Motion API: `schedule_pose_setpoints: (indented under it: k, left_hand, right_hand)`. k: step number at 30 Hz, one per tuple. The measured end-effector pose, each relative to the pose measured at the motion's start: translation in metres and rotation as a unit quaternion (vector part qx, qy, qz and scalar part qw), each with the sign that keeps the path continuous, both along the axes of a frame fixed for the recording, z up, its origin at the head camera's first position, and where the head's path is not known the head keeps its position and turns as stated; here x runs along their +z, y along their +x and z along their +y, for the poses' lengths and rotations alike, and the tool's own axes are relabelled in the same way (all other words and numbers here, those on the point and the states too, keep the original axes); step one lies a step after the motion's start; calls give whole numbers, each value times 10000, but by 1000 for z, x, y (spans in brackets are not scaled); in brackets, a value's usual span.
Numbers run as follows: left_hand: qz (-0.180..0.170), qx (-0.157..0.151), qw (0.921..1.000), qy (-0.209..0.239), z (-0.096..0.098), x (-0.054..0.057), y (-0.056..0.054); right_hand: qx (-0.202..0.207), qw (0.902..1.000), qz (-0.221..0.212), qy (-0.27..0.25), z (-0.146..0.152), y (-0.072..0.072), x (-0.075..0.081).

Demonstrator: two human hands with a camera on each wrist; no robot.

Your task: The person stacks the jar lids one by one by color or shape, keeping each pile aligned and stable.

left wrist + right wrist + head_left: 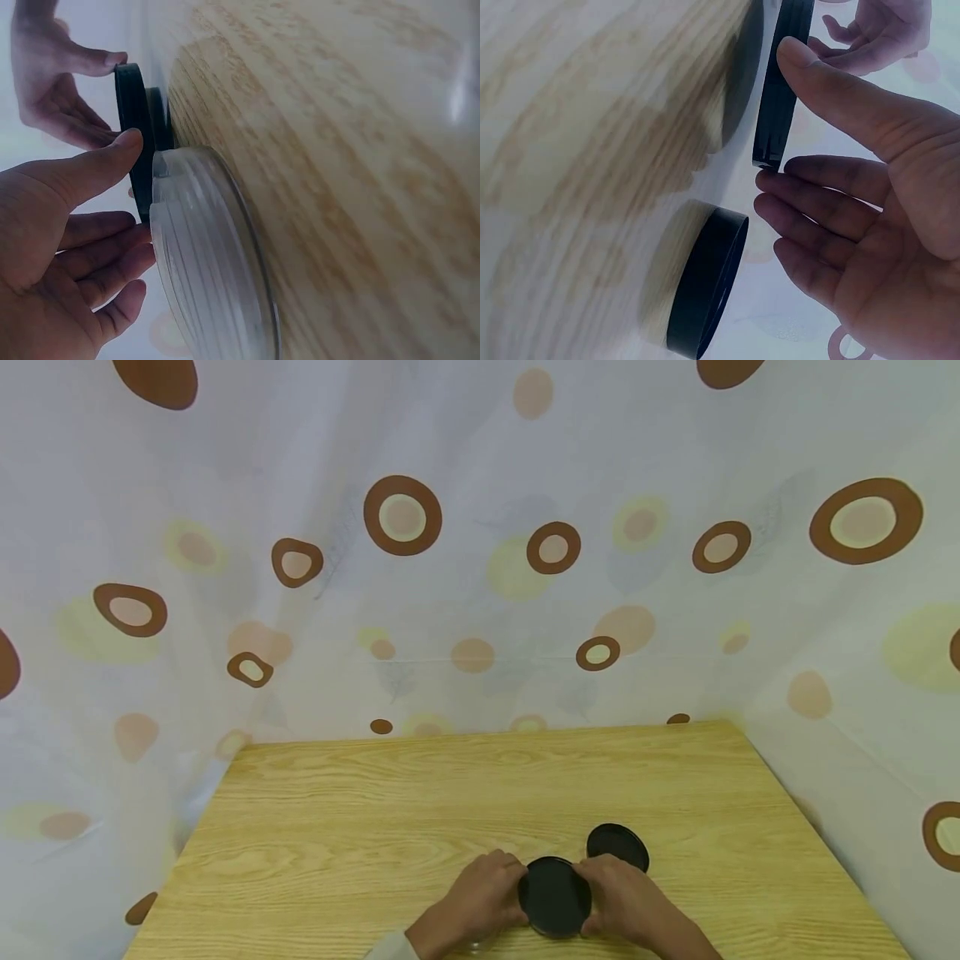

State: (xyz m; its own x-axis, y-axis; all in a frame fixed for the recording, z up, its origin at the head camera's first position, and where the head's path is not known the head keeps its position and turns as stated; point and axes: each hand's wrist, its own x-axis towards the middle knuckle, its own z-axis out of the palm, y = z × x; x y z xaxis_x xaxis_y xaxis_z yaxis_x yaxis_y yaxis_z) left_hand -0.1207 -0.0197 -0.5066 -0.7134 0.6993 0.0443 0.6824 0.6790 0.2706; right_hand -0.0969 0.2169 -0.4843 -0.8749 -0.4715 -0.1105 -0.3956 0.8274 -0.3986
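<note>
Both hands hold one shallow black round dish (554, 897) by opposite edges, and in the wrist views it is raised a little above the table. My left hand (487, 893) has its thumb on the near side edge, with fingers curled beneath. On the other side my right hand (618, 897) pinches the rim between thumb and fingertips. A second black round dish (707, 283) rests on the table beside the right hand, partly covered by it in the head view. Close to the left fingers stands a clear, ridged round plastic piece (206, 255), mostly hidden in the head view.
The wooden table (360, 827) spreads out in front and to both sides. A white curtain (450, 602) with brown and yellow round shapes hangs behind it and along its sides.
</note>
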Motion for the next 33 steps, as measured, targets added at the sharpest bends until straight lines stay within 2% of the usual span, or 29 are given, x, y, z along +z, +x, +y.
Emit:
schedule_pose_setpoints:
  k: [7,12,16,21,29,33]
  left_hand:
    - [330,-196,9992,-144,0,-3,3]
    - [321,-214,9987,-320,-1,-4,4]
    - [348,-226,9981,-457,-1,-3,4]
    - [477,-197,9979,-388,-1,-3,5]
    - [334,86,9983,-466,2,7,3]
    - [282,45,9990,-347,7,10,1]
  right_hand:
    - [69,9999,39,130,0,3,-5]
    - [24,10000,6,86,-1,6,-7]
    - [68,9997,194,123,-1,9,-9]
    - [21,9999,129,66,0,8,-11]
    - [-140,9999,42,16,2,7,-4]
    - [-398,9992,11,-31,2,7,2]
